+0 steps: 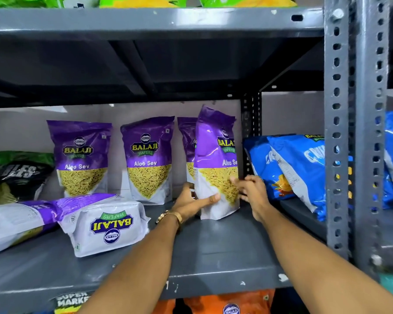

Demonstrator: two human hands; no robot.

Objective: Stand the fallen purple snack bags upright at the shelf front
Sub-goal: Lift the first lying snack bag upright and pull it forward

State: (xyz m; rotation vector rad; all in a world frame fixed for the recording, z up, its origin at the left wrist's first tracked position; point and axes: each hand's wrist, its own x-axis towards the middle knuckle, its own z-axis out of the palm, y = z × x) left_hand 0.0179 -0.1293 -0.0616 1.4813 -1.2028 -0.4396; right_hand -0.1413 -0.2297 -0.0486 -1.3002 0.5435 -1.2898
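A purple and white snack bag [216, 155] stands upright on the grey shelf [225, 252], right of centre. My left hand [191, 205] grips its lower left edge, thumb across the front. My right hand [251, 191] presses its lower right side with fingers spread. Behind it another purple bag [187, 143] is partly hidden. Two more purple bags [81, 158] [149, 159] stand upright at the back. Two purple bags lie fallen at the front left: one with its base toward me [102, 223], and one flat at the far left [16, 220].
Blue snack bags [290, 166] lean at the right, beside the perforated grey upright post [337, 132]. A green and black bag [16, 173] lies at the back left. The shelf above [145, 21] hangs low. Orange bags [225, 302] show on the shelf below.
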